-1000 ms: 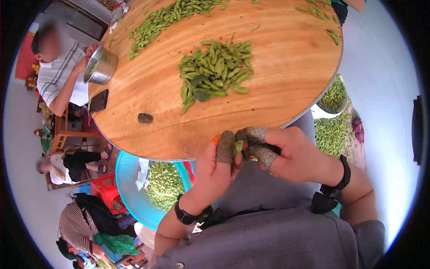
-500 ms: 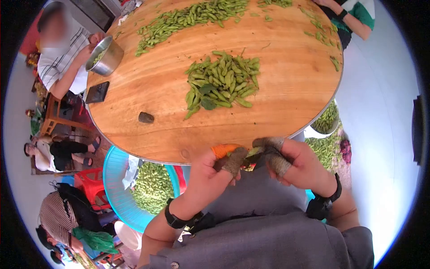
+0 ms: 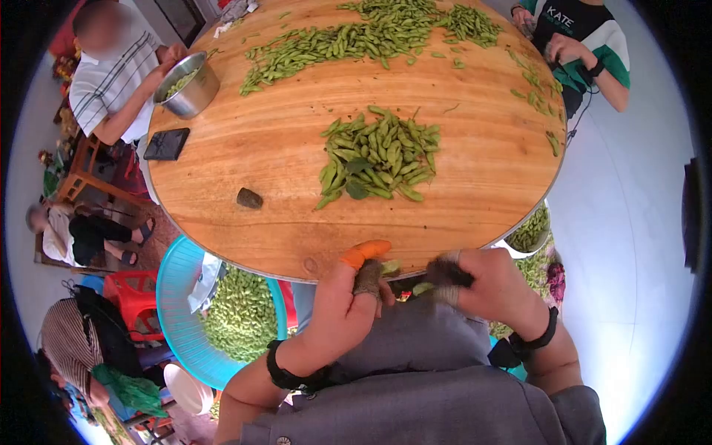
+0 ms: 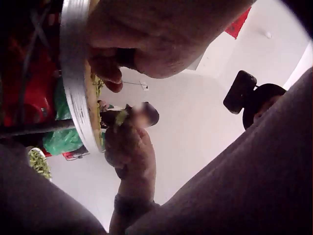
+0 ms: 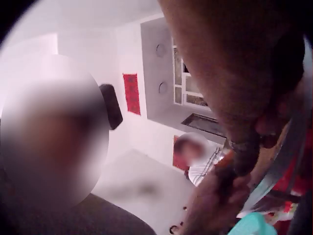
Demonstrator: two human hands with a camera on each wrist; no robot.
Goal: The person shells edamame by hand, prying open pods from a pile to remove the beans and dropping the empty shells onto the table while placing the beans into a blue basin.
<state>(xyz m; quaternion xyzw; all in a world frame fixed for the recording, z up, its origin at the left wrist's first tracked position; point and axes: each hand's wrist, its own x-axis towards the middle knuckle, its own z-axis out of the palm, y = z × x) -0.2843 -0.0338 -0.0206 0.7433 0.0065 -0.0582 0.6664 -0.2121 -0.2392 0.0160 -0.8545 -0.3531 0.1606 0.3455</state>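
Observation:
My left hand [image 3: 343,300], with an orange cover on one finger and grey wrapping on the thumb, pinches a green soybean pod [image 3: 390,266] at the table's near edge. Just to its right is my right hand [image 3: 495,285], its wrapped thumb and finger blurred. A piece of green pod [image 3: 423,288] sticks out at those fingertips, pinched there. A gap separates the two hands. Beyond them, a heap of soybean pods [image 3: 386,152] with a few dark leaves lies on the round wooden table [image 3: 289,167].
A dark grey stub [image 3: 249,198] and a black phone [image 3: 166,144] lie to the left. Another person holds a metal pot [image 3: 194,93]. Below the edge stands a turquoise basket [image 3: 172,297] of shelled beans [image 3: 241,311]; at right, a white bucket [image 3: 528,241] of pods.
My hands have drawn apart, with pod showing at each hand's fingertips. The head view has shifted, bringing more of the table's far side and a person at the upper right into sight.

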